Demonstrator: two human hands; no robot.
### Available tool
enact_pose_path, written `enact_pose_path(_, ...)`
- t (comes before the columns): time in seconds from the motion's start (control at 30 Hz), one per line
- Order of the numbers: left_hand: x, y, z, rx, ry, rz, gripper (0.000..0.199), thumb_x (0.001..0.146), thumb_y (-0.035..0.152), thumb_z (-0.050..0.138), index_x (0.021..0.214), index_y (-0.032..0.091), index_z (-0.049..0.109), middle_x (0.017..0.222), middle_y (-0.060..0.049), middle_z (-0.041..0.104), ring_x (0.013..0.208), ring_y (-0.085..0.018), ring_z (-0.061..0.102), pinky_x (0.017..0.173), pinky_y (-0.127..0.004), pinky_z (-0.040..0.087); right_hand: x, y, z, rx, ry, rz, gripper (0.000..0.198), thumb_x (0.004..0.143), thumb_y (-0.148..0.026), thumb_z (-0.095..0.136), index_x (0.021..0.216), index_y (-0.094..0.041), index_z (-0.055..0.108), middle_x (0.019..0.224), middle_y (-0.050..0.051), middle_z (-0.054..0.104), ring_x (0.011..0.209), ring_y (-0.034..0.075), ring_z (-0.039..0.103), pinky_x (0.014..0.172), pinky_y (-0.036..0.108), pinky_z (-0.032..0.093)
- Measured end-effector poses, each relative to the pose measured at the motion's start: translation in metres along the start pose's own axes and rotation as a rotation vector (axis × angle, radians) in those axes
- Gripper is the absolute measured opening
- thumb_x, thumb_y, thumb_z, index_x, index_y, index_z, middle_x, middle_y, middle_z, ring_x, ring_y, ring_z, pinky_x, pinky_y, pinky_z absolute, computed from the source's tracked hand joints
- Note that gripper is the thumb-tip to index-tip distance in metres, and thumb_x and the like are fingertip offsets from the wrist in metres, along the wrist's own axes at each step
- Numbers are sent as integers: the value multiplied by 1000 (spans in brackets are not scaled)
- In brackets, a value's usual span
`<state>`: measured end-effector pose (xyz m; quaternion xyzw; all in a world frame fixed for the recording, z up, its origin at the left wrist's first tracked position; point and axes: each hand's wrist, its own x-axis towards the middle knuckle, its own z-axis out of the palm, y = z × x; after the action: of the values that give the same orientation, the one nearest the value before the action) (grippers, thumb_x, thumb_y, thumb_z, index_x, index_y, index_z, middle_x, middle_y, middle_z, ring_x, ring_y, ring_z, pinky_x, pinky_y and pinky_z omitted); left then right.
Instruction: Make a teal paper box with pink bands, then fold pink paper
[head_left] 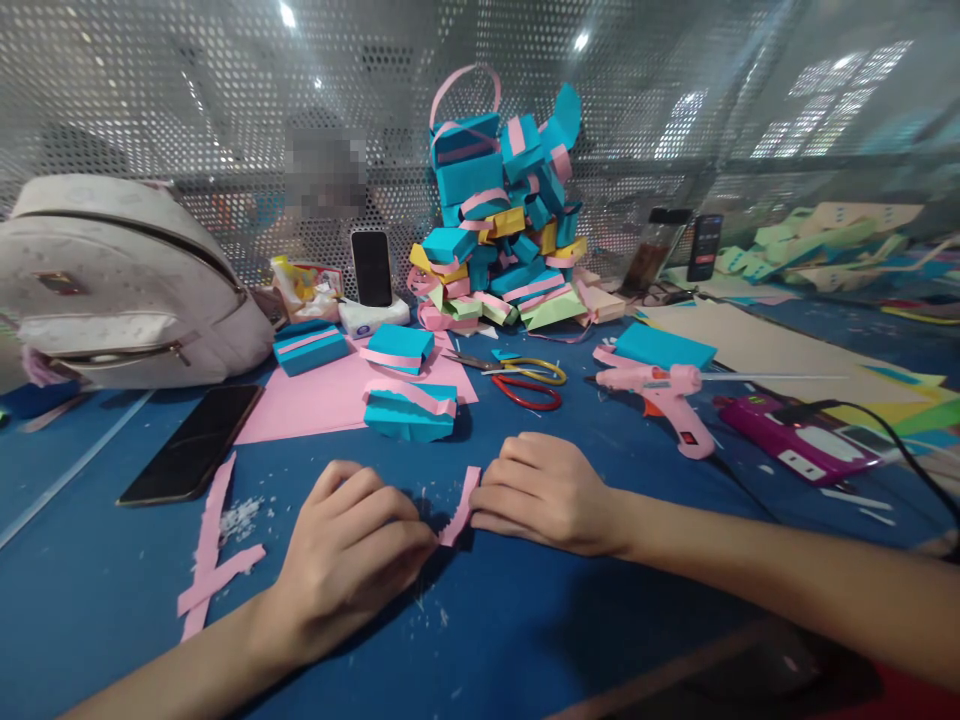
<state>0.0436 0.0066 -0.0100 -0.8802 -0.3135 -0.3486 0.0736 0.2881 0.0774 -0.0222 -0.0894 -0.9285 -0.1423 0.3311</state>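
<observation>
A short pink paper strip [461, 508] with one ragged edge stands out between my two hands, just above the blue table. The fingertips of my left hand [367, 535] are closed at its lower end. My right hand [536, 492] has its fingers pressed together on the strip's right side; its fingertips are partly hidden. Beyond the hands lie a blue paper box with a wavy pink band [411, 412] and another banded blue box [399, 350]. Two torn pink strips [214, 560] cross each other left of my left hand.
A pink glue gun [667, 390] lies by a purple power strip [799, 440] and its cord. Scissors [517, 375] rest mid-table. A phone [191, 445], a white backpack [124, 285] and a tall stack of paper boxes [502, 220] stand around. A person sits behind the mesh.
</observation>
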Motion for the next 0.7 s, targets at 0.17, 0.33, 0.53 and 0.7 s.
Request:
enact_pose_path(0.17,-2,0,1,7,-19,0,12,88,12,65,88,24,65,76,4,67,69,-15,50,69,-35,30,0,-1,1,-3,21,-7,19,97,-30,58,87,-19,70,78,1,67,71,15,47,60,30,33)
enact_pose_path(0.33,-2,0,0,-8,-35,8,11,87,12,66,88,24,65,77,4,67,69,-14,50,70,-35,31,-1,-1,2,-14,24,-15,17,96,-28,59,88,-19,71,77,2,65,71,15,47,60,30,32)
enact_pose_path(0.53,-2,-1,0,-22,-40,21,14,88,11,65,91,24,64,78,3,67,71,-15,49,71,-35,29,0,-1,2,-20,25,-18,21,99,-26,54,87,-20,71,75,1,65,70,15,46,59,31,31)
enact_pose_path(0.7,-3,0,1,-11,-31,20,14,87,10,66,90,23,64,77,3,67,70,-15,48,71,-35,29,1,-1,1,-14,16,-31,24,99,-23,52,84,-19,70,73,1,64,69,16,45,59,31,30)
